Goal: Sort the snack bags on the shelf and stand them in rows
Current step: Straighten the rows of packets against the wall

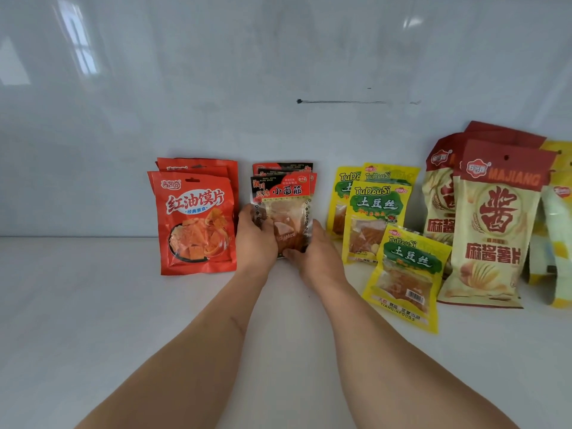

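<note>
A clear snack bag with a red and black header [286, 209] stands upright at the centre, in front of two like bags leaning on the back wall. My left hand [255, 239] grips its left edge. My right hand [312, 255] holds its lower right corner, thumb across the bottom. Left of it stands a row of orange-red bags [195, 221]. To the right, yellow bags [376, 221] stand in a row, and one yellow bag [408, 277] leans out in front of them.
Tall cream and red bags [495, 230] stand at the right, with yellow and white bags [557, 224] partly cut off at the frame edge. The white shelf [93, 305] stretches left and toward me. The glossy back wall [216, 88] bears a black mark.
</note>
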`<state>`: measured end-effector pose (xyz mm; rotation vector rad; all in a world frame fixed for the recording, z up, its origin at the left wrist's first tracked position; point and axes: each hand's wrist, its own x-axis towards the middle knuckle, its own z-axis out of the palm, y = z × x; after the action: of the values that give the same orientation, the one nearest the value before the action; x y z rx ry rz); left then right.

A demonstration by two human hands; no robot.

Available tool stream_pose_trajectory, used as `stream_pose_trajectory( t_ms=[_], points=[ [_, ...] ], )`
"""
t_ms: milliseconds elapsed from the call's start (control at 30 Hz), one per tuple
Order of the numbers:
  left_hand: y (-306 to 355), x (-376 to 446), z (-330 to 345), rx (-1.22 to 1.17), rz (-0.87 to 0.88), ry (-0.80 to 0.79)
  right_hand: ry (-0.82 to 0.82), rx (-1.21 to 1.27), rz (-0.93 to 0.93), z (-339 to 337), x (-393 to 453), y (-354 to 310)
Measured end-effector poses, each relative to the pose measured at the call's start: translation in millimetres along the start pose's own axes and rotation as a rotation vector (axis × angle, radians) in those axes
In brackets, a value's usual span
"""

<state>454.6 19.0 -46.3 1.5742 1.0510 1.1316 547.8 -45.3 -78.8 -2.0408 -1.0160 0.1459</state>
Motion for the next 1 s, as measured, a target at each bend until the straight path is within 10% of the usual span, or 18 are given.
stream_pose_trajectory(
  t_ms=[733, 1000],
  points=[
    [6, -18, -10, 0.096, 0.074, -0.035, 0.036, -0.035, 0.093, -18, -35, -23],
    [12, -48, -16, 0.373, 0.541, 0.033, 0.105, -0.281, 0.035, -58, -59, -26]
  ],
)
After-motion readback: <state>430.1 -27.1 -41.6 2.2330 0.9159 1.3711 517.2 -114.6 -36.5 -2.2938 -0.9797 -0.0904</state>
